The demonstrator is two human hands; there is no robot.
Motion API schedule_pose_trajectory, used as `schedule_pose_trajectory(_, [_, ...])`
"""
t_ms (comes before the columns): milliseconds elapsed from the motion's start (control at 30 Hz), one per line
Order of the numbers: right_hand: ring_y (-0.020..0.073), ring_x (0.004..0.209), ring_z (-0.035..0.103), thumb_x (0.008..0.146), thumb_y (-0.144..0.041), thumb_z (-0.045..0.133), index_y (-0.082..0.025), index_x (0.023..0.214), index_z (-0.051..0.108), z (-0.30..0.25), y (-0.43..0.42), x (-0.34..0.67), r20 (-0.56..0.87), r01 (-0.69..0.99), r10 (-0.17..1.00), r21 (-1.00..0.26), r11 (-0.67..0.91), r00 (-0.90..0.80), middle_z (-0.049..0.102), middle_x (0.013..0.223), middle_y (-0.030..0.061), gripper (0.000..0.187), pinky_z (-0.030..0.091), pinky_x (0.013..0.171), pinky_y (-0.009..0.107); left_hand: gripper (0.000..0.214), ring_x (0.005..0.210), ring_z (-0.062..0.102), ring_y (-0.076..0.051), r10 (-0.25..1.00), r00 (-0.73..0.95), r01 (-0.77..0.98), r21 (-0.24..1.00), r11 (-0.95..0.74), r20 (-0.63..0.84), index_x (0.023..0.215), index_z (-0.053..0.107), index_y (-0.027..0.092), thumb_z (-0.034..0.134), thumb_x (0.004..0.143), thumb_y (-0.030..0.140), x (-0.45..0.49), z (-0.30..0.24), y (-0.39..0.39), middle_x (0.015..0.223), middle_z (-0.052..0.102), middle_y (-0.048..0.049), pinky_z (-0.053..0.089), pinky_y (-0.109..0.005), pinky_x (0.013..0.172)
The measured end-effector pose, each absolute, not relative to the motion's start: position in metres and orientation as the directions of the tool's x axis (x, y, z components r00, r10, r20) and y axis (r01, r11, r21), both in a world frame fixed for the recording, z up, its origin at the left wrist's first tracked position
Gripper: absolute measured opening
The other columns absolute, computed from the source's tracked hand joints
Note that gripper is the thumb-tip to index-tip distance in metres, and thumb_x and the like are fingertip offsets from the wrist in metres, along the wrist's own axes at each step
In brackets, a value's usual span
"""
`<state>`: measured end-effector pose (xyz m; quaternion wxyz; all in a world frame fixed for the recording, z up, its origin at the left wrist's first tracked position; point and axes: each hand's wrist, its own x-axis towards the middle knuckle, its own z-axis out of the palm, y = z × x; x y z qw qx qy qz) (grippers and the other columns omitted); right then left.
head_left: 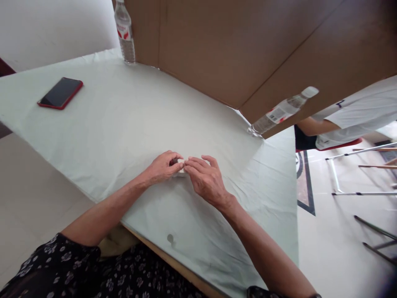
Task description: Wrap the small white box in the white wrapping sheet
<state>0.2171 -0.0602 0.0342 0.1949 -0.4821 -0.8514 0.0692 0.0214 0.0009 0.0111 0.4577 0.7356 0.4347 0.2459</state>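
A small, flat, whitish block [181,174] is at the middle of the near part of the cloth-covered table, mostly hidden by my fingers. My left hand [163,167] is curled round its left side, with thumb and forefinger closed on it. From the right, my right hand [205,178] meets it with the fingertips held close together, while one finger is lifted a little. My right thumb is hidden, and the block's exact kind cannot be made out. Both hands rest low over the pale green tablecloth [133,124], their fingertips nearly touching.
A phone in a red case [61,93] lies at the far left. One water bottle [124,35] stands by the large brown cardboard panel [217,45]; another bottle [279,112] is at its right corner. Beyond the panel sits a person in a white shirt [362,105].
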Motion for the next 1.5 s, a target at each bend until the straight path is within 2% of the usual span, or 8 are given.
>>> schedule_pose_trajectory(133, [0.0256, 0.123, 0.064, 0.097, -0.026, 0.055, -0.026, 0.114, 0.068, 0.033, -0.07, 0.234, 0.374, 0.763, 0.863, -0.426, 0.486, -0.341, 0.076, 0.118, 0.008, 0.022, 0.037, 0.11, 0.047, 0.037, 0.082, 0.059, -0.018, 0.86, 0.507, 0.421, 0.886, -0.195, -0.051, 0.106, 0.072, 0.018, 0.055, 0.086, 0.044, 0.02, 0.016, -0.001, 0.1, 0.067, -0.0059, 0.049, -0.033, 0.08])
schedule_pose_trajectory(333, [0.0346, 0.14, 0.049, 0.081, -0.055, 0.074, -0.022, 0.152, 0.04, 0.02, -0.043, 0.242, 0.166, 0.716, 0.903, -0.559, 0.418, -0.397, 0.053, 0.151, 0.0172, 0.086, 0.039, 0.112, 0.054, 0.04, 0.085, 0.06, -0.018, 0.879, 0.468, 0.42, 0.898, -0.13, -0.091, 0.112, 0.071, 0.017, 0.058, 0.085, 0.044, 0.02, 0.016, -0.004, 0.101, 0.068, -0.0062, 0.049, -0.032, 0.079])
schedule_pose_trajectory(500, [0.031, 0.121, 0.063, 0.088, -0.036, 0.069, -0.022, 0.148, 0.045, -0.008, -0.038, 0.229, 0.289, 0.715, 0.903, -0.551, 0.429, -0.319, 0.068, 0.132, 0.0147, 0.067, 0.045, 0.105, 0.049, 0.047, 0.095, 0.064, -0.022, 0.903, 0.43, 0.36, 0.918, -0.167, -0.004, 0.118, 0.068, 0.016, 0.063, 0.083, 0.046, 0.017, 0.012, -0.003, 0.109, 0.068, -0.0097, 0.052, -0.036, 0.086])
schedule_pose_trajectory(733, [0.0313, 0.114, 0.066, 0.09, -0.041, 0.067, -0.022, 0.148, 0.045, -0.024, -0.034, 0.235, 0.398, 0.724, 0.876, -0.515, 0.46, -0.274, 0.07, 0.128, 0.0137, 0.064, 0.05, 0.097, 0.048, 0.077, 0.136, 0.05, -0.032, 0.86, 0.49, 0.295, 0.902, -0.317, 0.142, 0.149, 0.045, 0.02, 0.069, 0.077, 0.036, 0.017, -0.001, 0.003, 0.147, 0.054, -0.0153, 0.043, -0.049, 0.112])
schedule_pose_trajectory(1067, [0.0312, 0.118, 0.065, 0.091, -0.041, 0.066, -0.022, 0.143, 0.05, -0.034, -0.039, 0.227, 0.412, 0.703, 0.896, -0.587, 0.4, -0.166, 0.067, 0.135, 0.0143, 0.058, 0.051, 0.101, 0.048, 0.036, 0.122, 0.061, -0.027, 0.752, 0.556, 0.205, 0.818, -0.537, 0.354, 0.12, 0.07, 0.02, 0.061, 0.085, 0.021, 0.022, -0.015, 0.007, 0.125, 0.067, -0.0122, 0.047, -0.044, 0.109])
schedule_pose_trajectory(1200, [0.031, 0.117, 0.066, 0.09, -0.045, 0.066, -0.023, 0.138, 0.054, -0.033, -0.038, 0.226, 0.388, 0.695, 0.908, -0.609, 0.383, -0.161, 0.069, 0.131, 0.0139, 0.054, 0.05, 0.102, 0.05, 0.038, 0.124, 0.059, -0.027, 0.759, 0.555, 0.217, 0.821, -0.528, 0.342, 0.121, 0.069, 0.02, 0.061, 0.084, 0.022, 0.022, -0.016, 0.005, 0.125, 0.066, -0.0125, 0.045, -0.045, 0.111])
schedule_pose_trajectory(1333, [0.0325, 0.138, 0.053, 0.088, -0.051, 0.068, -0.024, 0.142, 0.051, -0.031, -0.04, 0.229, 0.428, 0.648, 0.891, -0.639, 0.415, -0.15, 0.059, 0.147, 0.0152, 0.063, 0.043, 0.113, 0.054, 0.067, 0.138, 0.049, -0.032, 0.817, 0.497, 0.252, 0.853, -0.458, 0.292, 0.145, 0.051, 0.02, 0.064, 0.081, 0.029, 0.017, -0.013, 0.005, 0.147, 0.051, -0.0148, 0.042, -0.05, 0.115])
schedule_pose_trajectory(1500, [0.0271, 0.132, 0.058, 0.095, -0.046, 0.061, -0.027, 0.125, 0.064, -0.025, -0.042, 0.239, 0.447, 0.542, 0.894, -0.745, 0.389, -0.027, 0.065, 0.138, 0.0117, 0.036, 0.045, 0.113, 0.052, 0.073, 0.139, 0.047, -0.034, 0.872, 0.464, 0.396, 0.844, -0.363, 0.158, 0.149, 0.045, 0.017, 0.064, 0.082, 0.041, 0.011, -0.007, 0.005, 0.147, 0.052, -0.0171, 0.036, -0.053, 0.118])
